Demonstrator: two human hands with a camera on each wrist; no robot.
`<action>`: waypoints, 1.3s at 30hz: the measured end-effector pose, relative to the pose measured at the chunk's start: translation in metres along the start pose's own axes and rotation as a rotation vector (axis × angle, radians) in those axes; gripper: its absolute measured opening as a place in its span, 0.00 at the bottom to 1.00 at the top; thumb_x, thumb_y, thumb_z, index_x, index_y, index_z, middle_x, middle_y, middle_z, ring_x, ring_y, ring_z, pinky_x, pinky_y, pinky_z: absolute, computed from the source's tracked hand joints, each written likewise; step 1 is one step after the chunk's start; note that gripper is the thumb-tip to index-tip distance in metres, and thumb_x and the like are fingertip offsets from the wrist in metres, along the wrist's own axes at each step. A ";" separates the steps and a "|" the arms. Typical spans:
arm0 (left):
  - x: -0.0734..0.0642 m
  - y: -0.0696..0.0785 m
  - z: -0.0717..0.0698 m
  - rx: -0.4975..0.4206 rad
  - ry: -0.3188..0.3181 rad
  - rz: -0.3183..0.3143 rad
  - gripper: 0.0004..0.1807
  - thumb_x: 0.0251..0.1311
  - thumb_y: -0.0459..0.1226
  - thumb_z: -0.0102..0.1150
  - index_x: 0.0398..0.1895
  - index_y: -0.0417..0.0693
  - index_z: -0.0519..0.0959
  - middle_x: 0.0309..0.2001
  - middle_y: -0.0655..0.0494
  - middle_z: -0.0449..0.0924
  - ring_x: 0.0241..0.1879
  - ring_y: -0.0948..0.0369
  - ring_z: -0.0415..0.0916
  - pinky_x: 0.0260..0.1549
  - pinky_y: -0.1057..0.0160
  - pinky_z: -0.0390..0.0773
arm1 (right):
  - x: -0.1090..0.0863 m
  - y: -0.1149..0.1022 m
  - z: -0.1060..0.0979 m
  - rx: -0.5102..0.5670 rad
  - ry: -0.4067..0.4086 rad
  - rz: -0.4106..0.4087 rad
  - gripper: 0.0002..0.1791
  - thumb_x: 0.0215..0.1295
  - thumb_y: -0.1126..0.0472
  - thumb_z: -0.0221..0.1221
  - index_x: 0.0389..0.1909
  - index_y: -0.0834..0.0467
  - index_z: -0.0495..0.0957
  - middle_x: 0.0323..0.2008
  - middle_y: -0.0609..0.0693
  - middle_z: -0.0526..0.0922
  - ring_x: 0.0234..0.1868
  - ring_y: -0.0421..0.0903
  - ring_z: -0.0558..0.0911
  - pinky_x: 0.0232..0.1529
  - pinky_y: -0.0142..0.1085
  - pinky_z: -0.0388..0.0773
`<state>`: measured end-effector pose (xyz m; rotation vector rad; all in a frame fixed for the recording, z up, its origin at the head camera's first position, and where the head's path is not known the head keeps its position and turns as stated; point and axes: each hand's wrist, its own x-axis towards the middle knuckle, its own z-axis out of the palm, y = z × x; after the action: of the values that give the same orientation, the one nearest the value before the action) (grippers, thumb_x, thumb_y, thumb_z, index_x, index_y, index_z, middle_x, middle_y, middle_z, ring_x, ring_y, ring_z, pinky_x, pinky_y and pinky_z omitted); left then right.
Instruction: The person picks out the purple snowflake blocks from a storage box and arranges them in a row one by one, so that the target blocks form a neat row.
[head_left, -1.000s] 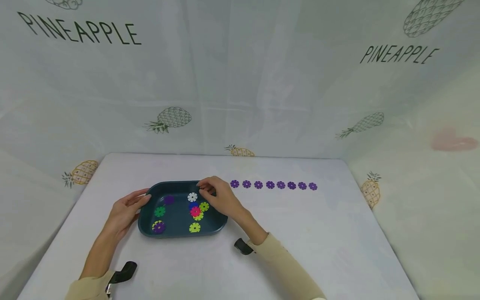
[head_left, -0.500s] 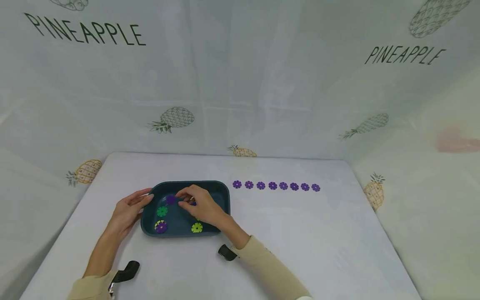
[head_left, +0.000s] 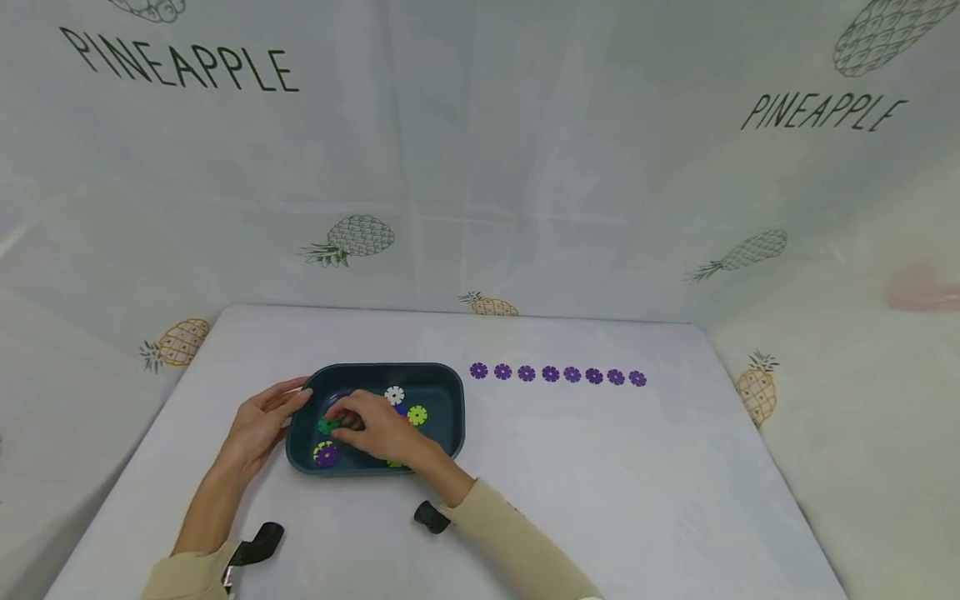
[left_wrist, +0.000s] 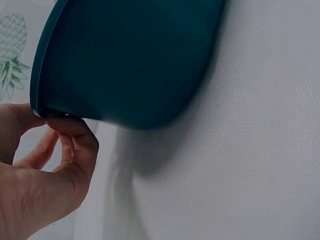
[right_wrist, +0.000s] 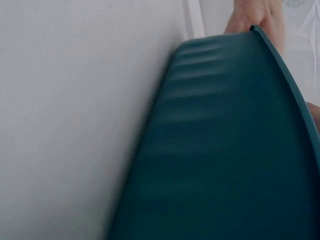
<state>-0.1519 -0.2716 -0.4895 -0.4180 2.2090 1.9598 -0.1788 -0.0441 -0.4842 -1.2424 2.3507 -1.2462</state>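
Observation:
A dark teal tray (head_left: pixel 444 412) stands on the left of the table. My left hand (head_left: pixel 258 427) grips its left rim; in the left wrist view, the thumb and curled fingers of the left hand (left_wrist: pixel 55 170) pinch the rim. Over the inside of the tray is my right hand (head_left: pixel 381 427), thumb and index finger apart beside a green flower-shaped disc (head_left: pixel 327 425). White (head_left: pixel 394 395), yellow-green (head_left: pixel 417 415) and purple (head_left: pixel 326 455) discs lie around it, some partly hidden by the hand. In the right wrist view the tray's outer wall (right_wrist: pixel 210 145) covers most of the right hand.
Several purple flower-shaped discs (head_left: pixel 551 374) form a spaced row on the white table (head_left: pixel 600 483), right of the tray. A pale curtain (head_left: pixel 525 167) with pineapple prints hangs behind the table. Black wrist-worn devices (head_left: pixel 432 517) sit at both forearms.
My right hand has moved left and nearer across the tray, from its right side to the green disc. The white disc shows again. My left hand keeps its grip on the rim.

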 end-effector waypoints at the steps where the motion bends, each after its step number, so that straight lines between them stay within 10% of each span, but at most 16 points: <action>1: 0.000 0.000 0.000 -0.004 -0.001 0.000 0.35 0.70 0.51 0.63 0.73 0.42 0.69 0.44 0.76 0.79 0.46 0.75 0.75 0.41 0.71 0.79 | 0.000 0.000 0.001 -0.004 -0.006 0.001 0.14 0.71 0.66 0.64 0.54 0.65 0.81 0.49 0.57 0.81 0.46 0.36 0.81 0.49 0.21 0.76; 21: -0.005 -0.002 -0.004 0.000 0.004 0.007 0.33 0.67 0.54 0.65 0.69 0.49 0.74 0.44 0.77 0.79 0.46 0.74 0.75 0.41 0.70 0.80 | 0.011 0.006 0.020 -0.230 -0.269 -0.055 0.16 0.66 0.61 0.69 0.54 0.58 0.86 0.47 0.48 0.84 0.48 0.34 0.78 0.49 0.16 0.70; 39: -0.001 0.001 0.000 0.005 -0.006 -0.007 0.36 0.67 0.55 0.64 0.72 0.46 0.71 0.44 0.76 0.79 0.46 0.74 0.76 0.42 0.70 0.80 | 0.002 0.005 0.011 -0.196 -0.107 0.052 0.12 0.67 0.64 0.68 0.50 0.61 0.84 0.45 0.51 0.81 0.45 0.36 0.79 0.47 0.16 0.71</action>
<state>-0.1515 -0.2712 -0.4879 -0.4178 2.2059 1.9488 -0.1771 -0.0509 -0.4947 -1.2610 2.4561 -0.9278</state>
